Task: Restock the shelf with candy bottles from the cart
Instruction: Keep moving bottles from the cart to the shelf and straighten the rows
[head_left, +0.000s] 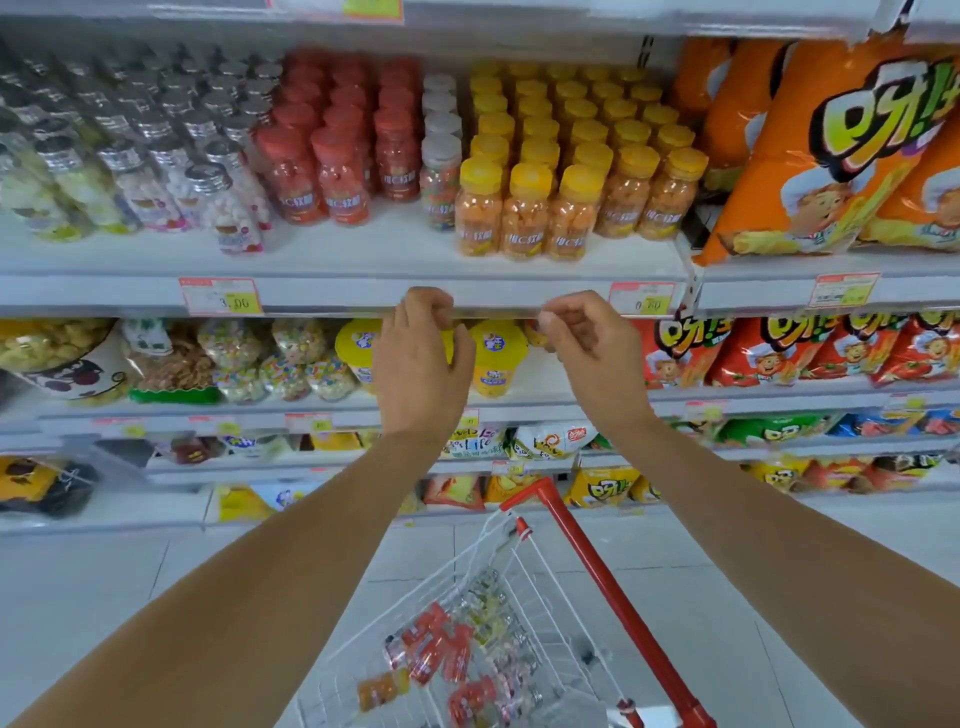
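Note:
Candy bottles stand in rows on the shelf (343, 254): silver-capped ones (156, 176) at left, red-capped ones (337, 156), one white-capped row (440, 156) and yellow-capped ones (566, 171). My left hand (423, 364) and my right hand (584, 345) hover side by side just in front of and below the shelf's front rail. Both have loosely curled fingers and hold nothing. Below them, the white wire cart (524, 582) with a red handle (597, 587) holds several loose bottles (441, 649), red-capped, orange and silver-capped, lying on their sides.
Orange snack bags (831, 150) fill the shelf to the right of the bottles. Lower shelves carry yellow cups (493, 358), bagged snacks (234, 358) and red chip bags (779, 353). Price tags (221, 296) hang on the rail. White floor tiles (104, 582) surround the cart.

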